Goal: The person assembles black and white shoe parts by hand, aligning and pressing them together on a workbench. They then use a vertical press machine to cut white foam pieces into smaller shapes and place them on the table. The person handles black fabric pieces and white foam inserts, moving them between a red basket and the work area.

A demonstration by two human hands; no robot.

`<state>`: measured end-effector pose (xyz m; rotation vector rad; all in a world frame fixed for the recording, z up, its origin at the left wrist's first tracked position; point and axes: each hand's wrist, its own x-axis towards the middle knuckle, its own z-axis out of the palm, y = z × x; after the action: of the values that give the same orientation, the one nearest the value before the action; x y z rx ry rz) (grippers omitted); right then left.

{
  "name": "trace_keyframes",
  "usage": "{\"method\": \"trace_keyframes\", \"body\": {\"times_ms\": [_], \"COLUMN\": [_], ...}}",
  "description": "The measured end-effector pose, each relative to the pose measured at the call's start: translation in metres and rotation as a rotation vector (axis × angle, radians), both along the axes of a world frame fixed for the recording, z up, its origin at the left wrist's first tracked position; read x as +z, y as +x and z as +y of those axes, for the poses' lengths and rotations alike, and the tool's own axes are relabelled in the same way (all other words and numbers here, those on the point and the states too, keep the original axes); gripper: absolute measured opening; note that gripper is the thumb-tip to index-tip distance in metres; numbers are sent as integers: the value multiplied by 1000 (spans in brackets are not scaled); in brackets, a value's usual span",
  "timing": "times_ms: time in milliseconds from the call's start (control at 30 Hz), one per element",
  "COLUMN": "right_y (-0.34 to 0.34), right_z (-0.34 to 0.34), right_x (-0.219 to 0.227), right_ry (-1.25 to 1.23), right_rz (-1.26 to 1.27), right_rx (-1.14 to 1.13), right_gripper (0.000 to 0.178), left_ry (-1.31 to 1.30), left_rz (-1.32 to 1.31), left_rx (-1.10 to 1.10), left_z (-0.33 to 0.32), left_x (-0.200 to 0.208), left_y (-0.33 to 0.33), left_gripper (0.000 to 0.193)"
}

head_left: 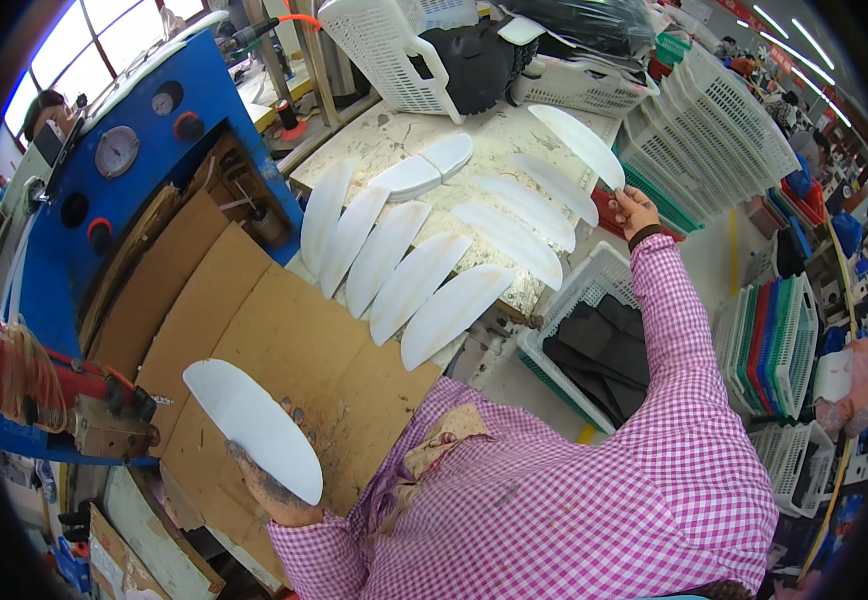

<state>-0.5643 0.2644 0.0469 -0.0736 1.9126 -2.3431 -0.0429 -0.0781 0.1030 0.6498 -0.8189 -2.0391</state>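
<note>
My left hand (272, 488) is closed round a white half-moon panel (254, 425) above the brown cardboard sheet, its fingertips showing past the panel's edge. At the far right of the worktable, my right hand (636, 210) pinches the near end of another white half-moon panel (576, 145). Between my hands, several similar white panels lie fanned out in two rows, a left row (386, 258) and a right row (514, 240). Behind them sits a small stack of white panels (409, 178). What the panels are made of I cannot tell.
A blue machine (179, 120) with gauges and knobs stands at the left, next to a red arm with a metal fitting (109, 425). White baskets (384, 60) hold black pieces at the back. Right of the table are a basket of black sheets (544, 345) and stacked crates (709, 130).
</note>
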Motion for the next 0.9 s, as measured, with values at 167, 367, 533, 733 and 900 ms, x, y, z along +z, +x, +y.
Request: {"method": "trace_keyframes", "body": {"times_ms": [167,367,533,733,900], "right_y": [-41,-62,-117,-195,-170], "right_z": [3,14,45,84,73], "right_x": [-37,-76,-102,-133,-109], "right_ry": [212,497,1330,1045,996], "right_rz": [-156,-15,310,62,18], "right_rx": [-127,-128,153,-4,-251], "right_gripper": [26,34,46,48,37], "left_ry": [-18,-76,180,324,362], "left_rz": [-34,92,87,113,154], "left_rx": [13,-45,4,-124,-118], "left_z": [3,4,13,21,22], "left_x": [5,5,7,5,-2], "left_y": [4,17,42,56,63], "left_gripper": [58,64,68,72,72]}}
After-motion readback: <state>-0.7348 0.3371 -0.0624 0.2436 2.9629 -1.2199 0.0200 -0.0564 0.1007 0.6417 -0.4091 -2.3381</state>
